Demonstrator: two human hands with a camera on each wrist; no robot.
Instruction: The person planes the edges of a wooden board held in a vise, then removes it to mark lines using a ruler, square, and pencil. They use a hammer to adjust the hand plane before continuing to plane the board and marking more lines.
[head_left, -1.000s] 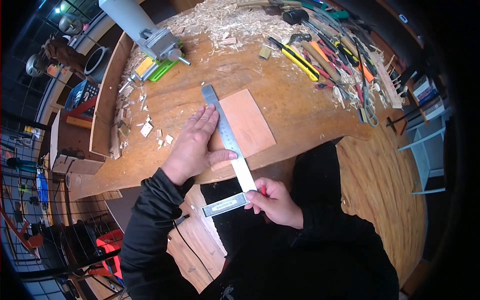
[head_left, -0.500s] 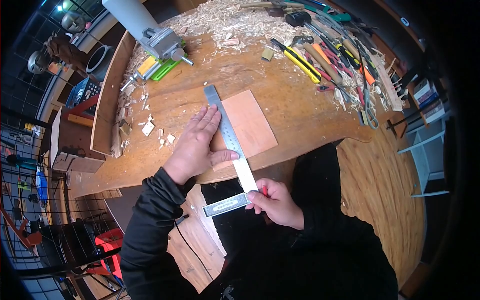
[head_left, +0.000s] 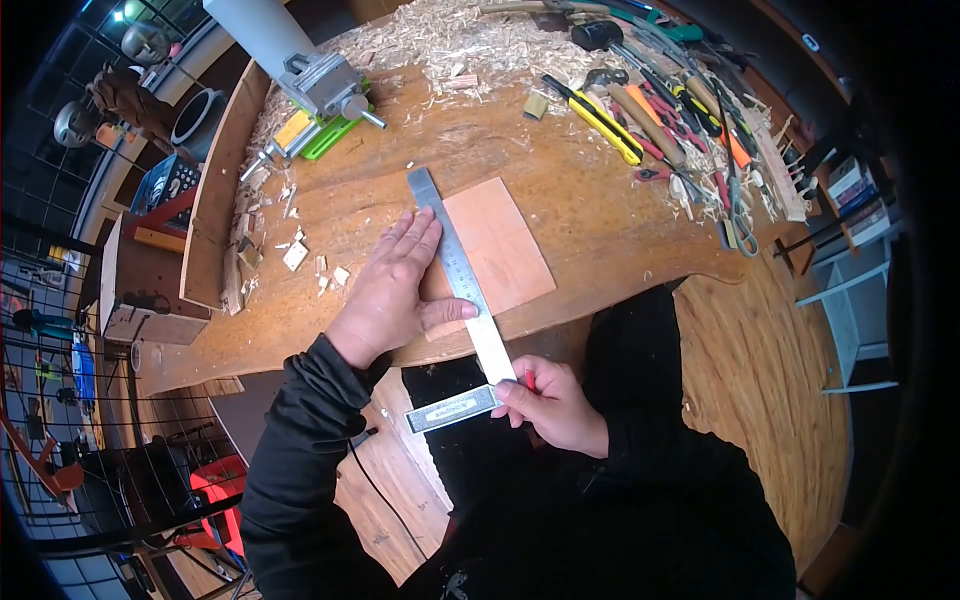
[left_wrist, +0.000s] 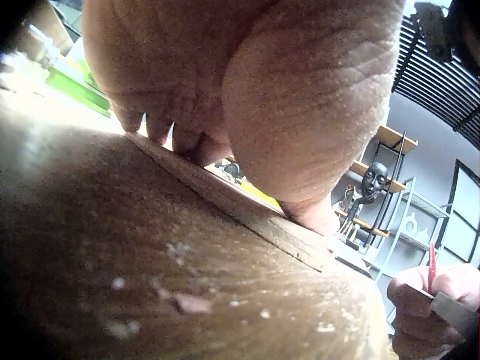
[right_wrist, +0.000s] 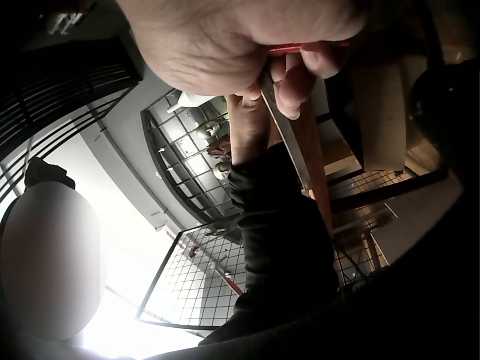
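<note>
A steel try square lies with its blade across a flat reddish-brown wooden board. Its stock hangs past the front table edge. My left hand presses the blade onto the board, fingers stretched along its left side and thumb lower down. From the left wrist view, the fingertips and thumb come down along the board's edge. At the square's corner, my right hand grips it between thumb and fingers. A thin red stick-like tool also sticks up from that hand; most of it is hidden.
A grey vise on a green base stands at the back left. Wood shavings cover the table's far side. Knives, pliers and other tools pile up at the right, with a yellow cutter nearest. A wooden panel edges the left.
The view has shifted very slightly. Both hands, the square and the board keep their places relative to one another.
</note>
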